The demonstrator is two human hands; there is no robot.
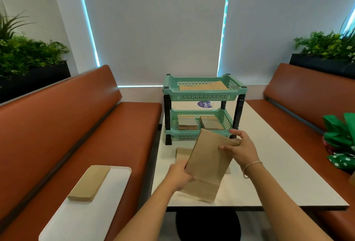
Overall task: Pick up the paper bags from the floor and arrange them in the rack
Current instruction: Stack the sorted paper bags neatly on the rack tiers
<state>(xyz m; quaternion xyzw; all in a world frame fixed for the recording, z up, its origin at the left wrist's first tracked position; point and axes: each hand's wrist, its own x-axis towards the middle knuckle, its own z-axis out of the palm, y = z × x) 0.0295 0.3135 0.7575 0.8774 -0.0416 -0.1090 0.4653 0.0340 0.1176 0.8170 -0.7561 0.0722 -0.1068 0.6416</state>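
A flat brown paper bag is held tilted above the white table, in front of the rack. My left hand grips its lower left edge. At the upper right corner my right hand pinches the bag. Another brown bag lies flat on the table, partly hidden under the held one. The two-tier mint green rack stands at the table's far end, with brown bags on its top shelf and stacks on the lower shelf.
A white tray on the left orange bench carries a stack of brown bags. Green wrapped items lie on the right bench. Planters with greenery stand behind both benches. A black table base shows below.
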